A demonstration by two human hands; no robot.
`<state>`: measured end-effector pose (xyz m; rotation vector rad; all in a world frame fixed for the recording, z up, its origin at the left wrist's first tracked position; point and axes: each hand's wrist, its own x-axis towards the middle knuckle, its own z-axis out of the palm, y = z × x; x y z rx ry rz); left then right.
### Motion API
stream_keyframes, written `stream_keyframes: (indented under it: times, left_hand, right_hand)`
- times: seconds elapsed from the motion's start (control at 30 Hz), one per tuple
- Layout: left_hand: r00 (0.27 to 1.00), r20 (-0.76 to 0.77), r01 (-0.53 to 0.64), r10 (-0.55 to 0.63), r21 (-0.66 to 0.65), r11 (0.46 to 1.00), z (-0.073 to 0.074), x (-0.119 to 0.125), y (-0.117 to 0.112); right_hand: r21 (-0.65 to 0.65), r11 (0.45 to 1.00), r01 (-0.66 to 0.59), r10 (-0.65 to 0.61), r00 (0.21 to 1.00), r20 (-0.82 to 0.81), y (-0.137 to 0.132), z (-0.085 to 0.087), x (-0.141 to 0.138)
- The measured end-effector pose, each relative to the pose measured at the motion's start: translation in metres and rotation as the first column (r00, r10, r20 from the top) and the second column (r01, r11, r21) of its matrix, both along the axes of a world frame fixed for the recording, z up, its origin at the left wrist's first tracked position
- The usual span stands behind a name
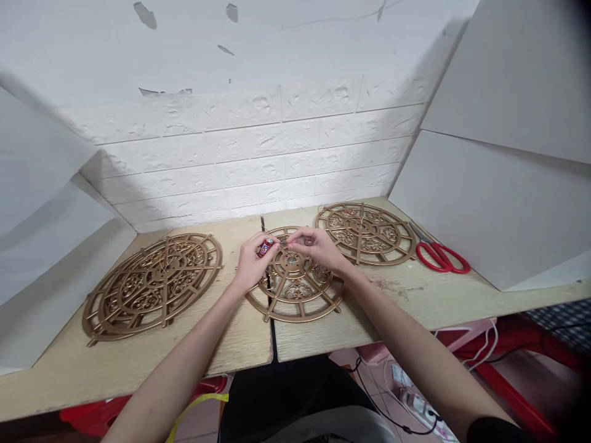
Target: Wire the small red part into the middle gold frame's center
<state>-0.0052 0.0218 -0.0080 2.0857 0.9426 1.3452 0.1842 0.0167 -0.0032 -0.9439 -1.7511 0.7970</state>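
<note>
Nearest the camera: both bare forearms (184, 363), reaching forward over black clothing (295, 394) at the table edge.

Far left, white panel (50, 240) standing upright. Below tabletop level on that side, red plastic item (92, 418), partly hidden, and yellow strap (203, 399) beside the left forearm. On the wooden tabletop (235, 351), left part: stack of gold openwork discs (170, 271), round, scrollwork between spokes, lying flat and overlapping unevenly.

Left hand (252, 263) over the middle disc's left side, fingers curled, gripping small red item (265, 247) with a patterned label; a shiny end points up. Middle disc (295, 269) lies flat across the dark seam between two boards, under both hands. Right hand (318, 247) over its far right part, thumb and index pinched together near the left fingertips; whatever is between them is too small to make out.

Right of that, another gold disc pile (362, 227), flat, close to the wall; count unclear. Just beside it, red-handled scissors (434, 245), lying near the right white panel (494, 215). Under the table, right: power strip (422, 409), cables, red frame (512, 387); checked cloth (566, 326) at far right.
</note>
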Motion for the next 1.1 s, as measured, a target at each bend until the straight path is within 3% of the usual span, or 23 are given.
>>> stream_keyframes:
  times: [0.17,0.37,0.63,0.77,0.9,1.1]
  left_hand:
    - [0.995,0.094,-0.010,0.020,-0.109,0.994,0.000,0.000,-0.002]
    - [0.942,0.322,0.177,-0.094,-0.240,0.955,0.003,0.000,-0.007]
    - [0.989,0.120,0.109,-0.090,-0.162,0.981,-0.001,0.004,-0.007]
    - [0.978,0.171,0.143,-0.122,-0.117,0.983,-0.003,0.007,-0.005]
    - [0.966,0.237,0.142,-0.099,-0.172,0.975,-0.002,0.007,-0.005]
    - [0.961,0.253,0.159,-0.112,-0.174,0.972,0.002,0.006,-0.009]
  right_hand:
    - [-0.004,1.000,0.020,-0.020,0.999,-0.041,-0.002,0.004,0.000]
    - [-0.021,0.994,0.109,-0.111,0.986,-0.124,-0.004,0.005,-0.004]
    - [-0.027,0.979,0.201,-0.201,0.952,-0.232,-0.007,0.002,-0.014]
    - [-0.071,0.991,0.117,-0.133,0.948,-0.290,-0.007,0.001,-0.016]
    - [-0.116,0.993,0.000,-0.037,0.949,-0.314,-0.010,0.004,-0.017]
    - [-0.139,0.990,-0.022,-0.022,0.952,-0.305,-0.014,0.008,-0.018]
